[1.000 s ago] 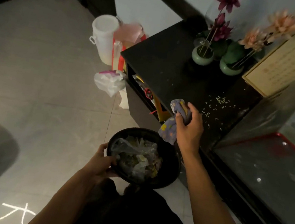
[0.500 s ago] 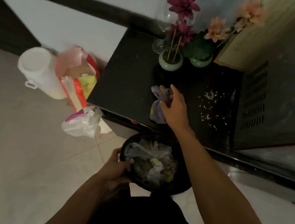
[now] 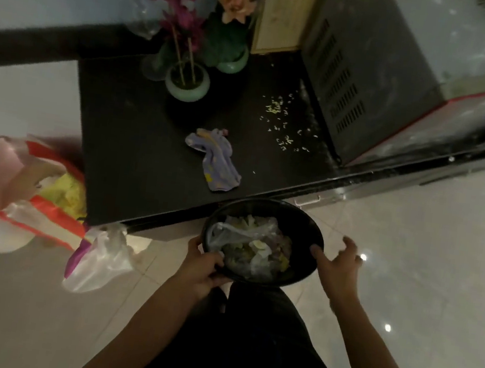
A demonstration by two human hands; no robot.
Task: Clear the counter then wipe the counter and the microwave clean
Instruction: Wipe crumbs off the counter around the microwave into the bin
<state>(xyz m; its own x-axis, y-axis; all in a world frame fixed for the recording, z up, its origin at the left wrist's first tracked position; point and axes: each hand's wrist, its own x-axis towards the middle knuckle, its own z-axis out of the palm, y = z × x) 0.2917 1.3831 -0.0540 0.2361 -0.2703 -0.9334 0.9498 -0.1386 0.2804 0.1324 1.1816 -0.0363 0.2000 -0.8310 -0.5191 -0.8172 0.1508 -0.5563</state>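
Note:
A crumpled purple cloth [image 3: 216, 159] lies on the black counter [image 3: 135, 137], with no hand on it. Pale crumbs [image 3: 281, 123] are scattered on the counter beside the dark microwave [image 3: 373, 86]. A black round bin [image 3: 307, 224] full of plastic and scraps is held just off the counter's front edge. My left hand [image 3: 201, 267] grips its near left rim. My right hand [image 3: 337, 265] reaches to the bin's right rim with fingers spread, one fingertip touching it.
Two green pots of artificial flowers [image 3: 187, 82] and a glass stand at the counter's back. A wooden board [image 3: 281, 17] leans by the microwave. Plastic bags [image 3: 45, 203] and a white bag [image 3: 99, 260] sit on the tiled floor left of the counter.
My right hand let go of the purple cloth, leaving it on the counter, and came back to the bin's right rim. My view tilted down over the counter.

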